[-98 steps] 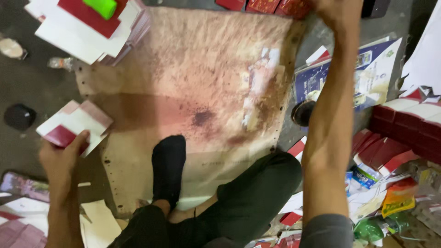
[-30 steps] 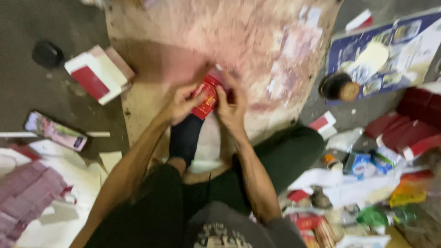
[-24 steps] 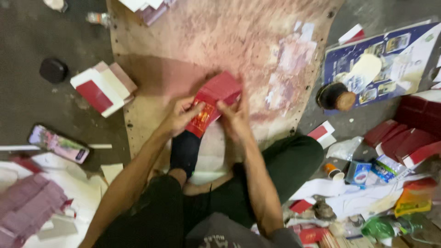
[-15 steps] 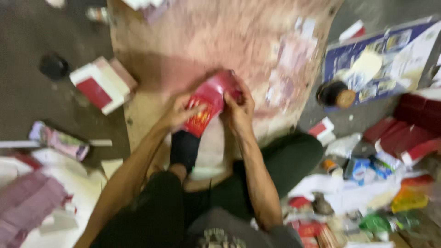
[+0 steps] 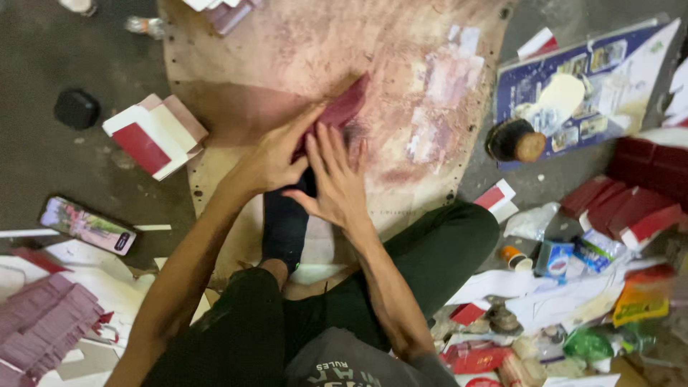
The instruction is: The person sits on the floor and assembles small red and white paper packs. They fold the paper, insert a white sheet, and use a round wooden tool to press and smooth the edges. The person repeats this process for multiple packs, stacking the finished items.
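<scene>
The red card piece (image 5: 342, 109) lay flat on the stained board (image 5: 236, 64), just beyond the person's dark-socked foot (image 5: 285, 222), and both hands bore down on it, apparently to hold it against the hard surface. The left hand (image 5: 276, 154) had its fingers curled over the piece's near end, pinning it, while the right hand (image 5: 335, 179) lay beside it with fingers spread open and flat, gripping nothing. A stack of red-and-white boxes (image 5: 154, 135) sat left of the board, a phone (image 5: 87, 224) nearer still.
</scene>
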Demonstrator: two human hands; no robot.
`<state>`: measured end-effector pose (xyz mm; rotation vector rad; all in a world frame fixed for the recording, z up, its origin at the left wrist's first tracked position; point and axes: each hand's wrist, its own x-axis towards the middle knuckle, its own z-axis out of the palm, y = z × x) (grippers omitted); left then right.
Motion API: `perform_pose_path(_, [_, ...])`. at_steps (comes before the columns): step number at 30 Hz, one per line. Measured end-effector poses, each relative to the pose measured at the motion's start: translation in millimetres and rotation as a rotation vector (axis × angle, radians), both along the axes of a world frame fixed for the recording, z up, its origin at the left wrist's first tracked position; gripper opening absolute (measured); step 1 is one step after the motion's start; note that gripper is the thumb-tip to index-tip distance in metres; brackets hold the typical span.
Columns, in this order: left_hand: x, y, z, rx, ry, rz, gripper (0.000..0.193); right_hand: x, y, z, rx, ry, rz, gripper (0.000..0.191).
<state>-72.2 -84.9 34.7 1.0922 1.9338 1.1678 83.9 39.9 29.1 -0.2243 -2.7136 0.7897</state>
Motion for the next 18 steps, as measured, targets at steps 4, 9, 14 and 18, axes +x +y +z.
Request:
perform_pose_path(4, [1.4,0.6,-0.7,0.036,-0.361,0.015,0.073,-17.0,3.4,13.5,-0.052,-0.206,0.033,0.108])
perform_pose_path(9, [8.6,5.6,3.5,0.093,-0.285,0.073,0.069,-50.4,37.0,27.6,-0.255,0.098,0.013,0.100])
perform_pose_path(14, [19.8,10.3,5.0,0.128,-0.187,0.355,0.083,-70.3,34.9,26.8,-0.822,-0.028,-0.141,0.091])
perform_pose_path(18, [28.1,10.7,2.7,0.179,-0.126,0.412,0.082,-72.3,27.3,22.5,-0.839,0.162,-0.044,0.100])
